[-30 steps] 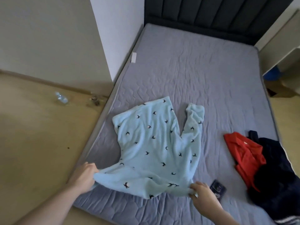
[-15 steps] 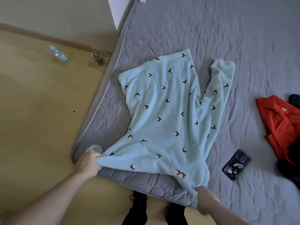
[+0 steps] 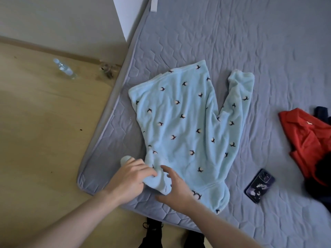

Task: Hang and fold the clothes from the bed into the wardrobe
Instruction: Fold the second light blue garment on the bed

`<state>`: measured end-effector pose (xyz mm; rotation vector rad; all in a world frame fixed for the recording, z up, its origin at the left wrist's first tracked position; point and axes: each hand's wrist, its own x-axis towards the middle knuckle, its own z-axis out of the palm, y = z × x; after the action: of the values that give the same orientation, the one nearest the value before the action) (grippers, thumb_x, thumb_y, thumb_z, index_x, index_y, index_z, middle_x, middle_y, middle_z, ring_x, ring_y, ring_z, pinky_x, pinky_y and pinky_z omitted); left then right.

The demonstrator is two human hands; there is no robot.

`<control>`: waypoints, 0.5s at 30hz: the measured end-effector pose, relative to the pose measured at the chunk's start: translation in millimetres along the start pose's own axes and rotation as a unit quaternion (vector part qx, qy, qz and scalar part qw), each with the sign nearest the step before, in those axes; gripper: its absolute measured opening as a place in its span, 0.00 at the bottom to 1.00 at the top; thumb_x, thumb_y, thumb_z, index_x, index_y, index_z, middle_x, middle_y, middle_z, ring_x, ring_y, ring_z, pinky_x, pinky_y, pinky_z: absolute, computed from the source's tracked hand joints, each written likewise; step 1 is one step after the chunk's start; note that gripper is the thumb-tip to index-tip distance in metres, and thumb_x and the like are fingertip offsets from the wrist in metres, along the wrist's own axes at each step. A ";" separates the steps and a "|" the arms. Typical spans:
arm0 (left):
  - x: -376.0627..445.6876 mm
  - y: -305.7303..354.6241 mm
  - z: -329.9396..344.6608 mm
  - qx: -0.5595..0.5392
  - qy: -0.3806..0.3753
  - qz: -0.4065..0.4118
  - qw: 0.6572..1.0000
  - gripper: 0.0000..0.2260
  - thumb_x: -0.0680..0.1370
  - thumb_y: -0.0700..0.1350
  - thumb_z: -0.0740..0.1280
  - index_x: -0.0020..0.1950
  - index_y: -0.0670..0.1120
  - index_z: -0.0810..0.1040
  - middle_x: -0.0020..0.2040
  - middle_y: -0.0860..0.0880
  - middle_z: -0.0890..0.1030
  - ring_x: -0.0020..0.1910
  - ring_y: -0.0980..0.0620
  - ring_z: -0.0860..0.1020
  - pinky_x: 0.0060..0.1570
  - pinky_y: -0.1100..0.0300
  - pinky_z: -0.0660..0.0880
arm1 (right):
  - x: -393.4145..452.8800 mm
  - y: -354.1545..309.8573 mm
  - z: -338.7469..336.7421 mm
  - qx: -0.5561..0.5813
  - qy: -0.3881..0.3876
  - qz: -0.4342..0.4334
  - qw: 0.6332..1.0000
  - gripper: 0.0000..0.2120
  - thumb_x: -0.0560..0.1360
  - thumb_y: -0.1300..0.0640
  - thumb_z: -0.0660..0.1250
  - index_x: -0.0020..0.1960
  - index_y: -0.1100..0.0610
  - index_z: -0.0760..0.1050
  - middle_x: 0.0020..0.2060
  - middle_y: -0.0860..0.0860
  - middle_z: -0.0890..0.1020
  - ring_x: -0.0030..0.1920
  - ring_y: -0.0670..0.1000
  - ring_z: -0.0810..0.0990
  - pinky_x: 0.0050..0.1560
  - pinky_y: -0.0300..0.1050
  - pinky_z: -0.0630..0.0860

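Left hand: the left hand (image 3: pixel 129 178) has its fingers curled round a bunched corner of the light blue garment (image 3: pixel 189 129), gripping it at the near left corner of the mattress (image 3: pixel 232 42).
Right hand: the right hand (image 3: pixel 176 189) sits just beside the left one, fingers loosely spread and bent over the same bunched corner; the fingertips touch the cloth, but I cannot tell whether they pinch it.
Garment: fleecy, pale blue with small dark bird shapes, lying mostly flat on the mattress near its left edge. Its 2 legs point toward the far end, the right one narrower and set apart by a V-shaped gap. The near hem hangs close to the mattress's near edge.
Phone: a dark phone (image 3: pixel 260 186) lies face down on the mattress, right of the garment and apart from it.
Other clothes: a red shirt (image 3: pixel 304 138) lies crumpled toward the mattress's right side, touching a dark garment (image 3: pixel 320 170) heaped beside it.
Floor: the wooden floor (image 3: pixel 41 131) lies left of the mattress, with a clear plastic bottle (image 3: pixel 64 68) on its side well off the mattress's left edge.
Feet: dark shoes (image 3: pixel 154 233) show just below the mattress's near edge.
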<state>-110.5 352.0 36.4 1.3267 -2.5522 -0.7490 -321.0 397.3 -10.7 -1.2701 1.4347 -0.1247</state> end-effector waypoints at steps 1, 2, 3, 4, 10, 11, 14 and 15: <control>8.5 4.3 -1.6 -0.002 0.016 0.015 1.000 0.26 0.58 0.29 0.64 0.50 0.47 0.85 0.46 0.56 0.84 0.46 0.53 0.74 0.49 0.58 0.67 | 4.6 -9.5 -0.7 0.012 0.013 -0.006 1.000 0.39 0.65 0.44 0.74 0.74 0.39 0.64 0.66 0.36 0.74 0.63 0.41 0.73 0.60 0.42 0.74; 16.5 6.9 -3.3 -0.001 0.029 0.024 0.999 0.25 0.59 0.30 0.63 0.51 0.47 0.85 0.46 0.56 0.84 0.47 0.52 0.74 0.49 0.60 0.66 | 8.6 -15.9 -2.9 0.026 0.034 -0.005 0.999 0.30 0.68 0.46 0.73 0.69 0.41 0.71 0.60 0.39 0.78 0.59 0.43 0.77 0.57 0.45 0.77; 23.2 7.9 -5.1 0.005 0.036 0.024 0.999 0.25 0.59 0.31 0.64 0.52 0.48 0.84 0.47 0.56 0.84 0.48 0.52 0.75 0.50 0.61 0.65 | 11.1 -20.2 -7.4 0.044 0.059 0.005 0.997 0.19 0.71 0.49 0.71 0.61 0.44 0.77 0.53 0.42 0.82 0.53 0.47 0.80 0.53 0.49 0.79; 27.9 6.6 -6.2 0.014 0.037 0.013 0.999 0.25 0.60 0.32 0.65 0.53 0.48 0.84 0.48 0.56 0.84 0.49 0.51 0.76 0.49 0.60 0.65 | 12.3 -21.6 -13.3 0.065 0.080 0.023 0.994 0.09 0.73 0.52 0.68 0.53 0.48 0.79 0.46 0.46 0.84 0.47 0.50 0.81 0.48 0.50 0.78; 27.6 -20.6 4.8 0.154 -0.037 -0.088 0.984 0.13 0.66 0.38 0.76 0.47 0.51 0.82 0.44 0.54 0.81 0.47 0.46 0.78 0.44 0.51 0.73 | 4.5 -1.2 -53.2 0.083 0.103 0.048 0.990 0.06 0.75 0.55 0.64 0.42 0.50 0.78 0.32 0.43 0.78 0.34 0.42 0.73 0.36 0.39 0.68; 28.3 -22.7 7.6 0.172 -0.053 -0.099 0.979 0.13 0.64 0.38 0.77 0.44 0.50 0.81 0.42 0.53 0.81 0.46 0.45 0.79 0.42 0.51 0.74 | 2.9 2.1 -57.3 0.065 0.097 0.044 0.992 0.07 0.75 0.54 0.63 0.41 0.50 0.78 0.32 0.43 0.77 0.33 0.43 0.72 0.35 0.38 0.67; 46.1 -25.5 10.9 0.195 -0.088 -0.175 0.961 0.12 0.63 0.39 0.79 0.41 0.50 0.81 0.40 0.52 0.80 0.45 0.44 0.78 0.41 0.50 0.73 | 1.5 15.8 -71.8 0.054 0.101 0.046 0.992 0.07 0.74 0.56 0.60 0.40 0.55 0.74 0.30 0.46 0.73 0.30 0.44 0.67 0.33 0.42 0.66; 58.0 -25.7 9.4 0.201 -0.098 -0.199 0.954 0.11 0.65 0.42 0.78 0.43 0.50 0.80 0.41 0.52 0.81 0.46 0.43 0.78 0.43 0.50 0.73 | 1.7 20.0 -78.7 0.065 0.109 0.055 0.990 0.07 0.74 0.56 0.60 0.40 0.56 0.73 0.29 0.46 0.71 0.30 0.44 0.66 0.32 0.43 0.65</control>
<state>-129.7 296.4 10.8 2.0335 -2.7238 -0.4425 -392.4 360.4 0.9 -1.0932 1.6535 -0.2859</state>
